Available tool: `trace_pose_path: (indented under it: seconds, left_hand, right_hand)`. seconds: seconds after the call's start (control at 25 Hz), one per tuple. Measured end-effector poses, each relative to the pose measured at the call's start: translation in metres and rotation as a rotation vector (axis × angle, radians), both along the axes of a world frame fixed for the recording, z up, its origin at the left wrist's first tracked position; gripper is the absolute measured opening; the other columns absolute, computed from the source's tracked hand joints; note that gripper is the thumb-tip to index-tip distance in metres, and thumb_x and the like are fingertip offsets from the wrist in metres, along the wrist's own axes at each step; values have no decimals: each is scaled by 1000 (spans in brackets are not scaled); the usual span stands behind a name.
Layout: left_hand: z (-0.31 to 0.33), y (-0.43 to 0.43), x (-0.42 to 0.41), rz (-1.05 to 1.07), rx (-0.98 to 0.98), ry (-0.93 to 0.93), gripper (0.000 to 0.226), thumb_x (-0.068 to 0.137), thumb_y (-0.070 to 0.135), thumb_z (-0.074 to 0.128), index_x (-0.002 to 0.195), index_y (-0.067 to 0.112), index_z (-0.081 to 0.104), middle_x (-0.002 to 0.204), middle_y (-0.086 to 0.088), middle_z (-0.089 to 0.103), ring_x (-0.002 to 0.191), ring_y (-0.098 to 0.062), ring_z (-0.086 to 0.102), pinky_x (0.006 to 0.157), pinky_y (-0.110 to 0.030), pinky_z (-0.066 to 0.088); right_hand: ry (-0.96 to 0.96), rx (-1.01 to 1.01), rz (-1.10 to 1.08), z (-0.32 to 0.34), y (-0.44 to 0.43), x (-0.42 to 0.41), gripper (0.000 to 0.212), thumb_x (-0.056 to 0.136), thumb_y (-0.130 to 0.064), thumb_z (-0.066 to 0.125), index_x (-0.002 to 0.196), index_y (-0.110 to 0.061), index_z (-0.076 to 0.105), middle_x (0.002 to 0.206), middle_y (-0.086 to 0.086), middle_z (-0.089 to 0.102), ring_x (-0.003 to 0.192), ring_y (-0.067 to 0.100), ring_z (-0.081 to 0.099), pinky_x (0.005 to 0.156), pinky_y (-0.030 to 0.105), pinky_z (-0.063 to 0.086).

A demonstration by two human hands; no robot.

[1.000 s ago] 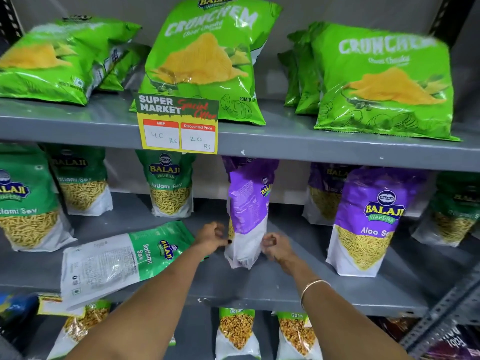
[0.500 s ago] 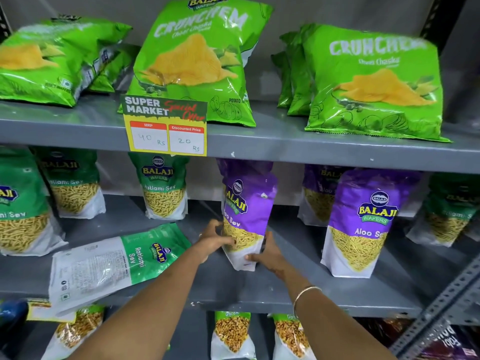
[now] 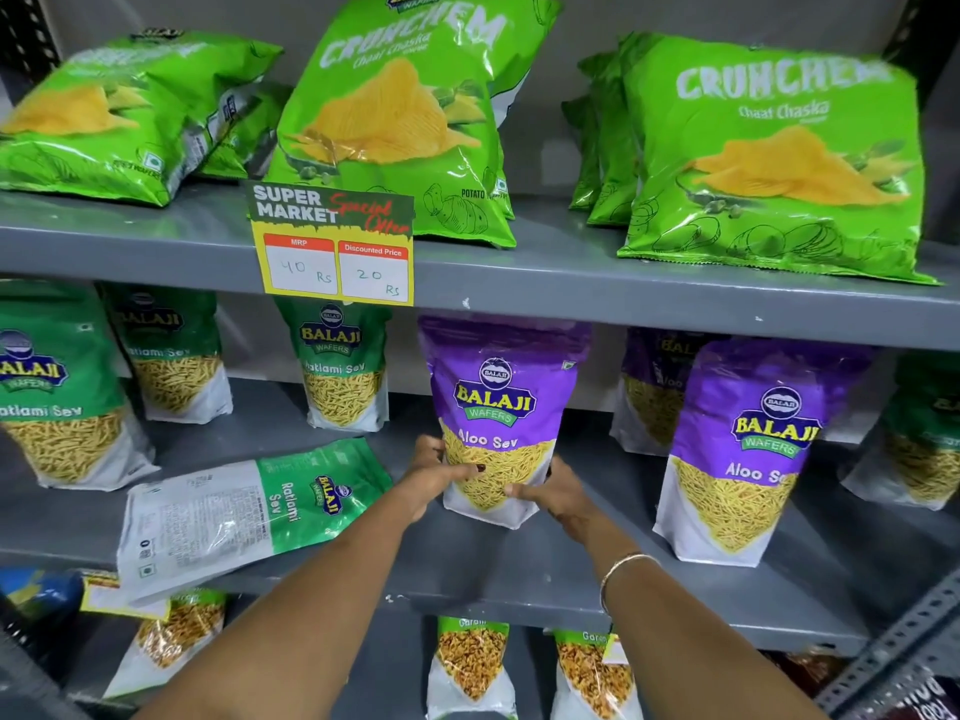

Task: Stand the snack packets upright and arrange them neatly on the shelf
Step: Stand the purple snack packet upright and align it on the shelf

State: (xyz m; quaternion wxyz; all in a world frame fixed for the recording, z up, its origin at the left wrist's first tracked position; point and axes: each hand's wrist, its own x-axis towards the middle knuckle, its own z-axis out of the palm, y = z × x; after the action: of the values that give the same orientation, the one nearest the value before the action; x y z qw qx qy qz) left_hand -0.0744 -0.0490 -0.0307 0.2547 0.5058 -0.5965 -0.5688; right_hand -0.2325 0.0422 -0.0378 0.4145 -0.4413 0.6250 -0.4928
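Hands on the purple packet (image 3: 496, 413) now, right in the middle of the grey middle shelf (image 3: 519, 574). Left hand (image 3: 434, 478) wraps the packet's lower left edge, fingers curled onto the front; right hand (image 3: 558, 493) cups the lower right corner, thumb across the white base. Both are closed on it, and it stands upright, label facing out, its top tucked up under the shelf above. A bangle (image 3: 621, 574) sits on the right wrist.

To the left, a green packet (image 3: 249, 511) lies flat on its face, back print up, its near end hanging over the shelf edge. Three more green packets (image 3: 343, 366) stand behind and to the left; the far-left one is cut off by the frame. To the right stands a second purple packet (image 3: 748, 449), with another half hidden behind it, and a green one at the right edge too blurred to read.

Up top, big green chip bags (image 3: 774, 158) lean on the upper shelf, with a price tag (image 3: 335, 246) clipped to its lip. Below, the lower-shelf packets (image 3: 470, 662) are partly blocked by the arms.
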Motion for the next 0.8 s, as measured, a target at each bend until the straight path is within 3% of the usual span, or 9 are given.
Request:
trace_pose_path:
  seconds: [0.08, 0.24, 0.32, 0.4, 0.52, 0.6, 0.68, 0.72, 0.8]
  left_hand:
    - [5, 6, 0, 13, 3, 35, 50, 74, -1, 71, 104, 7, 32, 108, -11, 48, 98, -20, 48, 65, -18, 43]
    - [6, 9, 10, -37, 12, 42, 52, 77, 7, 71, 117, 5, 38, 110, -6, 45, 102, -18, 44, 80, -25, 40]
    - [9, 1, 23, -96, -25, 4, 49, 79, 14, 70, 119, 7, 43, 111, -3, 44, 102, -16, 43, 75, -23, 40]
    - [15, -17, 49, -128, -168, -44, 28, 80, 14, 68, 104, 6, 55, 106, -5, 46, 100, -14, 43, 66, -20, 37]
    - [21, -62, 118, -177, -384, -297, 15, 79, 18, 66, 83, 4, 64, 96, -16, 54, 96, -19, 53, 69, -25, 43]
    - [22, -103, 177, -212, -381, -501, 33, 81, 26, 66, 87, -6, 64, 96, -25, 59, 94, -27, 62, 78, -31, 49]
    - [20, -133, 233, -267, -199, -547, 51, 65, 39, 80, 72, -6, 58, 80, -22, 54, 71, -16, 66, 67, -13, 47]
    - [16, -145, 255, -289, -117, -521, 67, 58, 47, 82, 80, -11, 59, 89, -25, 56, 78, -11, 69, 73, -8, 46]
    - [11, -151, 285, -380, 14, -566, 83, 73, 53, 66, 124, -10, 49, 131, -24, 51, 123, -22, 55, 104, -25, 41]
  right_hand:
    - [-9, -11, 16, 1, -1, -2, 54, 74, 21, 62, 123, 6, 48, 119, 14, 58, 69, -6, 70, 60, 8, 53]
    - [18, 32, 45, 10, 1, -1, 47, 77, 16, 61, 122, 6, 50, 112, 11, 62, 65, -9, 69, 83, 26, 59]
    - [13, 127, 11, 16, 0, 4, 32, 81, 12, 59, 111, 2, 54, 96, 8, 64, 52, -5, 66, 63, 20, 59]
    - [-25, 297, -112, 15, 4, 11, 10, 85, 0, 61, 95, 1, 58, 63, 6, 66, 35, 7, 58, 37, 17, 46]
    - [-133, 435, -406, 2, 8, 38, 25, 84, -7, 56, 61, -8, 45, 24, 2, 42, 15, 12, 35, 30, 10, 37]
    - [-207, 519, -502, -2, -3, 82, 35, 87, -7, 50, 55, -6, 35, 23, 7, 33, 13, 13, 30, 31, 13, 41]
    - [-269, 606, -433, -7, -26, 140, 42, 92, -17, 47, 54, -3, 34, 23, 10, 35, 14, 14, 34, 32, 10, 40]
    - [-305, 617, -376, -10, -37, 170, 44, 92, -25, 47, 57, -2, 37, 28, 12, 42, 19, 16, 41, 33, 9, 40]
    - [-371, 584, -341, -10, -58, 229, 40, 89, -39, 51, 69, -5, 46, 54, 16, 55, 44, 24, 57, 46, 22, 48]
